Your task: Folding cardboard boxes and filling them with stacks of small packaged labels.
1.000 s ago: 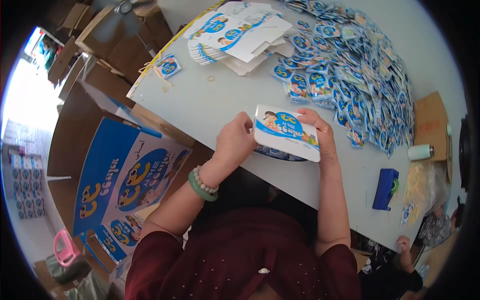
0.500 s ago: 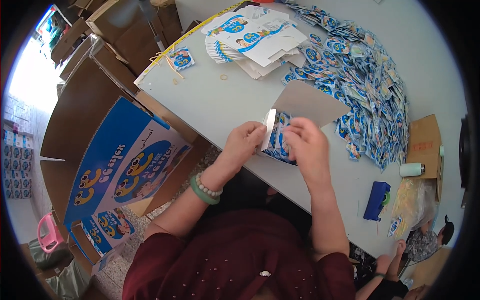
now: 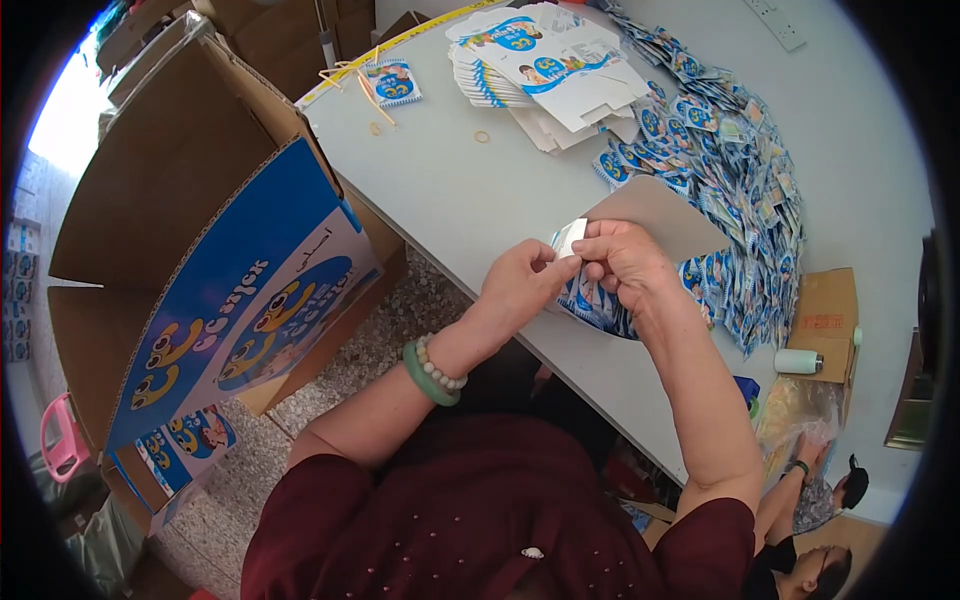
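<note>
A small carton stands at the table's front edge. Its grey-lined lid [image 3: 660,212] is raised, and rows of blue-and-white sachets [image 3: 598,303] fill it. My left hand [image 3: 522,288] is at the carton's left side, with thumb and fingers closed on the base of a white end flap [image 3: 568,238]. The fingers of my right hand [image 3: 630,258] pinch the top of that same flap, so the two hands nearly touch. My right hand and wrist hide part of the carton.
A large heap of sachets [image 3: 745,190] covers the table's right side. Flattened cartons [image 3: 560,75] are stacked at the back, near a lone sachet [image 3: 391,82] and a rubber band [image 3: 482,137]. To my left stands a big open shipping box [image 3: 250,290]. Another person's arm [image 3: 785,495] is at lower right.
My right hand has moved left, from over the sachets to the white flap, and pinches it. The flap now leans inward over the carton. The whole view has shifted slightly.
</note>
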Demonstrator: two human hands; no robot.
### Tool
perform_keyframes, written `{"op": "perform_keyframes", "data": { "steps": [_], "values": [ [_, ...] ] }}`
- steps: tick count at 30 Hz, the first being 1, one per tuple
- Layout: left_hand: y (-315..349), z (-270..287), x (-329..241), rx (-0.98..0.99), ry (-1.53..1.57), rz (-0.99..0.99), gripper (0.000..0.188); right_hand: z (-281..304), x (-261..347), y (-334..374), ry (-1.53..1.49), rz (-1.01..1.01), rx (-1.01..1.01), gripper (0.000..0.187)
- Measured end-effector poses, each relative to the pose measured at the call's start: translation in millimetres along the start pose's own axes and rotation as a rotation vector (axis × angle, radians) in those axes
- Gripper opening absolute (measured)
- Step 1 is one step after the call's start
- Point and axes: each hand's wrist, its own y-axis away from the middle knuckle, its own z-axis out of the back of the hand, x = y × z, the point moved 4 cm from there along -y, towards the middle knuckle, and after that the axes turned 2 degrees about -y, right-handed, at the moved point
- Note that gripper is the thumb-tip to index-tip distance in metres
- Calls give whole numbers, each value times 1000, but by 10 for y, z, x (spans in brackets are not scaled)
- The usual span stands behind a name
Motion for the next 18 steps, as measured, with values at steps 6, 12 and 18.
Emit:
{"op": "perform_keyframes", "data": {
  "steps": [6,12,18],
  "values": [
    [-150,-39,71,-15,-184,-77,44,44,-39,-29,28,25,6,10],
    [-136,-69,56,-90,-296,-124,41,-200,81,337,840,664,-488,25],
    [-118,-55,68,-118,-322,-183,40,-270,45,446,1035,841,-568,17]
  ]
}}
